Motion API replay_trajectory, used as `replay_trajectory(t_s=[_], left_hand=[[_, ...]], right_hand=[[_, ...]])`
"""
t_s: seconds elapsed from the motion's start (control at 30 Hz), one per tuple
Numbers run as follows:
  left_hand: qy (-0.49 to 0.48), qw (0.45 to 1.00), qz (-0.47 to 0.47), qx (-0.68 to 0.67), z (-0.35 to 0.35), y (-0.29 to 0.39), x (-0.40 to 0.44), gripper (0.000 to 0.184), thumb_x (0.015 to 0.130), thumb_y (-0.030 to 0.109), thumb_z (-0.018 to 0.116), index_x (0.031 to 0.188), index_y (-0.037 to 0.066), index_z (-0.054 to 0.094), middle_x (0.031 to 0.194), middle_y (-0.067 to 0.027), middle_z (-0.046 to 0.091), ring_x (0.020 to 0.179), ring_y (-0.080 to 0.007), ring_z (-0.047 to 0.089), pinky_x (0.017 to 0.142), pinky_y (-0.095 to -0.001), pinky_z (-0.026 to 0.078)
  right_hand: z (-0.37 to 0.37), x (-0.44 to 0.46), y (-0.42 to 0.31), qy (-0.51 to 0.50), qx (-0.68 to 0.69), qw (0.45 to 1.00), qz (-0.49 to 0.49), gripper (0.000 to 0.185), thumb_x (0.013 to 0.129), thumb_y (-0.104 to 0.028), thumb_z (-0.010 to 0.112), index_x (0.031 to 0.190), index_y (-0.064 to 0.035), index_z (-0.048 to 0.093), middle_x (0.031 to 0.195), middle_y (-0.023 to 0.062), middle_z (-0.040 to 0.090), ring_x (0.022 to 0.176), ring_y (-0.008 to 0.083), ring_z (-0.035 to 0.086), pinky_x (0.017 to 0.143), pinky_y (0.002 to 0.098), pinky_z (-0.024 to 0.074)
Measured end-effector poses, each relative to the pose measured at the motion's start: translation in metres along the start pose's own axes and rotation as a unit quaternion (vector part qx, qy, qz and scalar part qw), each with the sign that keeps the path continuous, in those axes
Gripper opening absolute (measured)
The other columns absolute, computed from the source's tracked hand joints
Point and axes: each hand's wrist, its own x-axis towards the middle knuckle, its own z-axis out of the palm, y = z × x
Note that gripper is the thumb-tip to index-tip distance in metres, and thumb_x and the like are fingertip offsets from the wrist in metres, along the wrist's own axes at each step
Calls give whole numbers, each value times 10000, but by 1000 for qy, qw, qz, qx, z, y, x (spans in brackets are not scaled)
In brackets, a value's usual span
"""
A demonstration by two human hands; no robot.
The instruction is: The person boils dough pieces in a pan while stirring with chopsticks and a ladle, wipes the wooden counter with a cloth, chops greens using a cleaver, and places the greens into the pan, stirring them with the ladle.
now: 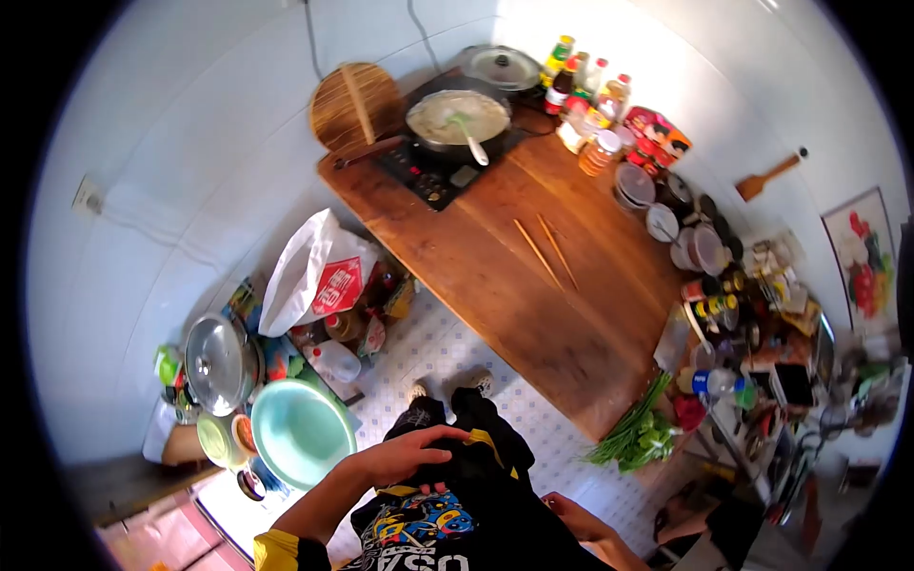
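My left hand (pixel 407 458) is in front of my black printed shirt (pixel 476 519), its fingers apart and nothing seen in them. At the right side of the shirt is my right hand (pixel 574 521), fingers bent and partly hidden, so I cannot tell what it holds. Ahead of both hands stands a wooden table (pixel 476 276). Two wooden chopsticks (pixel 539 254) lie on it. At its far end a pan (pixel 459 116) of pale food sits on an induction cooker (pixel 433 181), with a green-and-white spatula (pixel 468 140) resting in it.
Bottles (pixel 562 90), jars and lidded bowls (pixel 635 184) line the table's far and right edges. Green vegetables (pixel 638 428) lie at the near right corner beside a cleaver (pixel 672 338). On the left are a mint basin (pixel 303 433), a lidded pot (pixel 221 364) and a white bag (pixel 305 276).
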Motion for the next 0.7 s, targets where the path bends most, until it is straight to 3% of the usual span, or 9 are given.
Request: replay_trajectory(t_s=[0.13,0.23,0.3,0.37,0.43,0.47,0.53,0.63,0.7], left_hand=[[-11,999,-26,16,-11,4,-2,457,991,225,504,1426,161,384,1043,-90,591,809,-187,659,627,-272,541],[-92,991,-91,-38,-11,16,9,487,981,288,521,1433,176,379,1035,-98,601,848,-214,672,654,-303,564],[-119,987,-97,-46,-4,12,23,483,973,317,531,1401,135,402,1040,-117,611,859,-231,675,666,-319,572],[-145,983,-104,-51,0,3,52,491,964,346,542,1370,95,426,1046,-136,620,871,-248,679,679,-336,580],[-151,957,-238,71,5,-13,91,529,932,427,575,1248,15,477,1011,-161,627,863,-270,675,691,-356,581],[-151,956,-239,74,12,-14,91,529,932,427,575,1248,15,477,1011,-161,627,863,-270,675,691,-356,581],[-155,957,-220,104,27,-13,87,589,880,540,605,966,-41,642,855,-145,673,737,-216,663,651,-316,567],[-172,944,-255,121,35,-25,99,597,864,555,607,943,-36,626,828,-134,655,731,-225,659,627,-329,557],[-188,937,-260,141,44,-26,100,553,875,530,602,983,-12,614,829,-130,648,705,-222,653,608,-326,550]], right_hand=[[26,-14,-2,49,65,994,76,241,972,-178,588,1138,-5,562,1133,57,580,1032,132,548,890,244,449],[53,-11,-6,26,141,989,-39,197,955,-136,593,1094,2,607,1241,61,547,1086,142,537,927,257,437],[80,-3,-15,23,11,975,-219,185,929,-87,597,1080,16,628,1320,62,512,1138,155,528,974,280,415],[82,6,-2,16,25,982,-186,184,920,-82,608,1071,20,630,1348,64,490,1163,160,516,993,294,404],[86,8,10,9,36,988,-151,183,910,-77,619,1063,23,632,1376,66,468,1188,166,504,1011,307,393],[91,8,16,31,51,985,-160,162,904,-65,622,1040,23,616,1355,64,492,1180,164,510,1010,307,396],[99,14,32,56,70,981,-171,143,898,-53,626,1018,23,600,1335,63,516,1172,162,516,1009,307,398],[118,28,52,116,179,954,-209,152,867,-58,665,939,3,546,1254,62,570,1155,162,529,992,293,403],[129,30,52,253,41,949,-183,217,836,-80,698,891,-29,494,1001,85,667,1012,191,637,854,300,482]])
